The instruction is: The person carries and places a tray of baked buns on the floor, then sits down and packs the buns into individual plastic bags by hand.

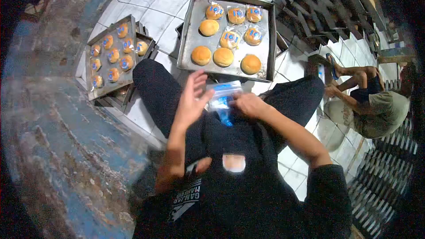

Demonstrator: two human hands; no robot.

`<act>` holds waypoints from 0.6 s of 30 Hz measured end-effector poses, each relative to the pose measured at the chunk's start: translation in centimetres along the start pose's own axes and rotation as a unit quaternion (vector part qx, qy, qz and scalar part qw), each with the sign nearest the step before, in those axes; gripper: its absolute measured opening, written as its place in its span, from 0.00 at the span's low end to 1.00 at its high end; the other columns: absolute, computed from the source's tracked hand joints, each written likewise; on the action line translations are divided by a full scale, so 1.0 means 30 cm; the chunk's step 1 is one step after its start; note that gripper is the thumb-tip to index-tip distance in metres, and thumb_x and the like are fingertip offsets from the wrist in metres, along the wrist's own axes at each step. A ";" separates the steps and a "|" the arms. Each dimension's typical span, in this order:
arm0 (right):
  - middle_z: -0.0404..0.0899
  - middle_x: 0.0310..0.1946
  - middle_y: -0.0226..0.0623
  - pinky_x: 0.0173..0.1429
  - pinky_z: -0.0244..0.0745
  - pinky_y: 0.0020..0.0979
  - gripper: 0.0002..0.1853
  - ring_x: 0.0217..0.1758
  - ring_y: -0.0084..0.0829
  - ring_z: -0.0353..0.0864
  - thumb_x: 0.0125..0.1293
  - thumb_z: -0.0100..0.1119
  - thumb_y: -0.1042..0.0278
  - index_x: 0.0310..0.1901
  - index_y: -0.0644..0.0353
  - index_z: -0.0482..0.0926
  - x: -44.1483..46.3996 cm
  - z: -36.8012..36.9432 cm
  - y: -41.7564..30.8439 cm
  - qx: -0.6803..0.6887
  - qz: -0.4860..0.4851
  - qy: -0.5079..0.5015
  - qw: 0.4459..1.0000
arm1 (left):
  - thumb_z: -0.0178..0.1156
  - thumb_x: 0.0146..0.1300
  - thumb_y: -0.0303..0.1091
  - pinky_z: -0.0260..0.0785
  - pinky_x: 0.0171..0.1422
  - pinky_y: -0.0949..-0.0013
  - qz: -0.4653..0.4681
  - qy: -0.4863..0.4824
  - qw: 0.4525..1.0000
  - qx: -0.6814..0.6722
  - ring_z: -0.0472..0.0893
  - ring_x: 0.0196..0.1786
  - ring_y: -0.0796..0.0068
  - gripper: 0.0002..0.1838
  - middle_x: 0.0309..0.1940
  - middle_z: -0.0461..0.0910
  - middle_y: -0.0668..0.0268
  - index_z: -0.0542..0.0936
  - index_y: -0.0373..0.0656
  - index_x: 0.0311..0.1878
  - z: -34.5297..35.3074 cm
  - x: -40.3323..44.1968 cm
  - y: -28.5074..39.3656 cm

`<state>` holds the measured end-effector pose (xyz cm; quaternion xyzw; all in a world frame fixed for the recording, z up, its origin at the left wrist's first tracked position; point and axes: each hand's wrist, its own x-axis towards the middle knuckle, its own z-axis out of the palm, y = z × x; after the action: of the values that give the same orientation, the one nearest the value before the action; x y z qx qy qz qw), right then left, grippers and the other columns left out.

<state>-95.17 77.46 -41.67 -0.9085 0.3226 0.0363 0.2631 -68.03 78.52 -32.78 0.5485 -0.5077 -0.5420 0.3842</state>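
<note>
while the right hand (249, 105) grasps a plastic bag (221, 99), the left hand (191, 99) beside it has a loose, spread grip. bare buns (223, 57) and wrapped buns (230, 40) share a tray (192, 34).

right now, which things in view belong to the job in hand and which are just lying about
In the job, it seems:
blue-printed plastic bag, held in the right hand
unwrapped buns and bagged buns
front baking tray
left tray of bagged buns

Apparently just about:
dark slatted stack
flip-flop, worn by the seated person
</note>
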 end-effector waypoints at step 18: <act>0.88 0.38 0.38 0.47 0.81 0.45 0.12 0.43 0.40 0.89 0.73 0.54 0.61 0.40 0.53 0.88 0.050 0.110 -0.058 -0.148 -0.013 -0.005 0.989 | 0.69 0.69 0.25 0.72 0.73 0.63 0.031 0.077 0.990 -0.116 0.80 0.65 0.65 0.34 0.66 0.77 0.54 0.66 0.39 0.75 0.008 -0.142 0.142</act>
<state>-92.59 79.38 -44.06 -0.9414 0.3006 0.0845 0.1273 -68.42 81.89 -27.79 0.5242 -0.4273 -0.5412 0.4997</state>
